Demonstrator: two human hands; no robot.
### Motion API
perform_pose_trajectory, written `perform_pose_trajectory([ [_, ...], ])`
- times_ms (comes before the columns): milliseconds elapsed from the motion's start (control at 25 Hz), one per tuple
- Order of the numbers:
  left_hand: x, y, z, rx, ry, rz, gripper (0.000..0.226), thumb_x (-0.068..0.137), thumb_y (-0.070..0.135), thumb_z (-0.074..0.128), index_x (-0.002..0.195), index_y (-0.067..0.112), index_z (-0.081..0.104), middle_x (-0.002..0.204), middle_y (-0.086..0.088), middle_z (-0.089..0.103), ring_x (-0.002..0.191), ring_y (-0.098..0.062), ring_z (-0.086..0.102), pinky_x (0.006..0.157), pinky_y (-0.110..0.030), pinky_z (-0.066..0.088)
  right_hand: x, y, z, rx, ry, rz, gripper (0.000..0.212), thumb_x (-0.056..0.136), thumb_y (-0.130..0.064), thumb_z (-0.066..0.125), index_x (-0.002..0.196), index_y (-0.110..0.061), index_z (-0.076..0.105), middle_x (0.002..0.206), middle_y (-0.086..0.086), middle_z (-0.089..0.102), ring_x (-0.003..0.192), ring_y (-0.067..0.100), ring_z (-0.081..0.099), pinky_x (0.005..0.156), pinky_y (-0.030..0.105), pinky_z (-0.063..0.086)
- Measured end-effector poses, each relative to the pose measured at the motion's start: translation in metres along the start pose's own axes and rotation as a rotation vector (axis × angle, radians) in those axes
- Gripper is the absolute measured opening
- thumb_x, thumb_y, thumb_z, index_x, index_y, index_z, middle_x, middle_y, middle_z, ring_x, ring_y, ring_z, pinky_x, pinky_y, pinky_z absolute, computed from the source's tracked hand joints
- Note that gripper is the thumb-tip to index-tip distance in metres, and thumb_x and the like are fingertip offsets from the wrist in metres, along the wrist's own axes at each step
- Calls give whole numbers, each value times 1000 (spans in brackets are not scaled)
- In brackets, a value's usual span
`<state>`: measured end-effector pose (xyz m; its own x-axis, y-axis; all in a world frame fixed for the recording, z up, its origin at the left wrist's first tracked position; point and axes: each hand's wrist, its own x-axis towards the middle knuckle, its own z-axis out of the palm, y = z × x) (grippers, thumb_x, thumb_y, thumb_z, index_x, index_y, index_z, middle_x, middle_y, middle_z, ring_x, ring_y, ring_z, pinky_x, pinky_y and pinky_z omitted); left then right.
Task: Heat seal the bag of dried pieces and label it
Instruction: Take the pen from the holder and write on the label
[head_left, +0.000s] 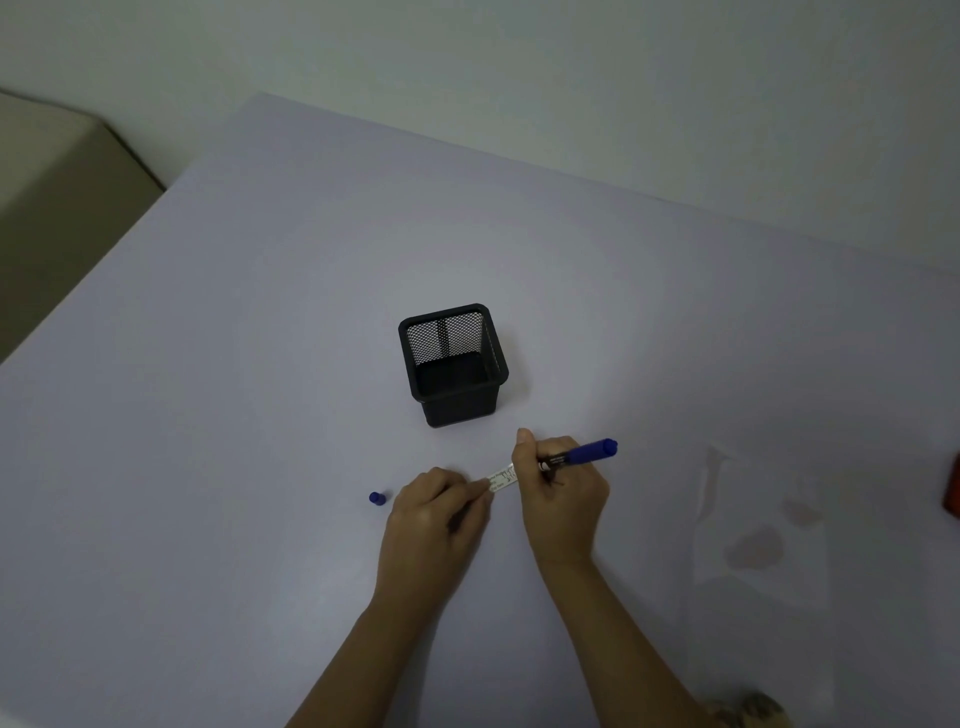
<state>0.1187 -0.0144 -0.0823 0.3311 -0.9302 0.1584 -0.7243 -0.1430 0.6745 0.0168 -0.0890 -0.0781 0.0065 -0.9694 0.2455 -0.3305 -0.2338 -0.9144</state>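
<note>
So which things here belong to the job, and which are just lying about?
In the job: label strip held by the left hand; blue marker in the right hand; marker cap; clear bag.
Lying about: black mesh holder; orange object at the right edge.

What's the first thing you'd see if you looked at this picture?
Probably the hands in the middle: the right hand grips a blue marker over a small white label, whose end the left hand pinches. Just behind them stands a black mesh pen cup, and the marker's blue cap lies further left.
</note>
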Motion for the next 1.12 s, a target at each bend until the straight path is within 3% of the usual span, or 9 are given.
perform_pose_trajectory([
  [240,4,4,-3,-62,-26,-61,24,81,29,61,88,10,74,76,-1,65,67,1,51,65,-2,42,10,-8,-9,142,70,332,33,89,-23,57,58,-11,55,50,-3,53,47,4,52,50,9,42],
  [480,7,10,-7,-121,4,-127,9,76,7,73,85,9,73,77,3,59,65,4,51,67,-1,41,24,-14,-31,547,32,685,44,96,-34,36,65,-12,58,50,-6,60,43,4,53,48,14,48],
  [640,4,26,-43,-79,169,-22,15,83,19,61,86,8,71,83,4,55,68,1,48,66,2,37,19,-19,-43,596,6,694,28,97,-27,36,84,-16,58,60,-8,68,50,4,60,54,15,52],
  [720,2,19,-69,23,253,-67,17,84,19,63,96,9,70,92,1,53,60,-5,45,63,0,38,19,-22,-51,594,40,687,21,95,-27,41,84,-17,56,65,-7,69,58,3,63,59,14,54],
  [840,-6,-2,-82,181,27,-256,35,83,25,66,117,15,62,115,-6,50,70,-10,53,69,-10,41,19,-27,-58,619,61,714,18,81,-33,51,84,-16,58,73,-8,64,65,1,64,63,13,54],
  [880,-10,-7,-79,210,-48,-265,35,83,23,66,117,16,61,115,-5,50,75,-13,57,72,-13,42,19,-28,-58,636,57,727,14,83,-29,52,84,-16,57,73,-7,63,65,1,64,63,14,55],
  [960,-14,-10,-72,204,-108,-248,20,86,14,63,105,12,66,103,2,56,81,-17,61,72,-6,36,17,-30,-56,650,35,725,6,90,-17,50,85,-15,54,75,-3,61,66,2,65,64,15,56],
  [1040,-13,-1,-70,102,-34,-249,13,85,8,63,96,11,70,92,4,64,80,-11,63,69,-1,38,15,-36,-55,668,13,704,3,86,-16,53,87,-16,50,72,-3,65,66,4,66,63,16,56],
  [1120,-5,19,-71,-281,74,-444,17,86,6,61,96,16,71,89,8,71,84,-6,65,73,-4,47,15,-44,-54,676,-25,669,16,75,-23,57,88,-15,49,66,-6,69,67,5,67,62,17,56],
])
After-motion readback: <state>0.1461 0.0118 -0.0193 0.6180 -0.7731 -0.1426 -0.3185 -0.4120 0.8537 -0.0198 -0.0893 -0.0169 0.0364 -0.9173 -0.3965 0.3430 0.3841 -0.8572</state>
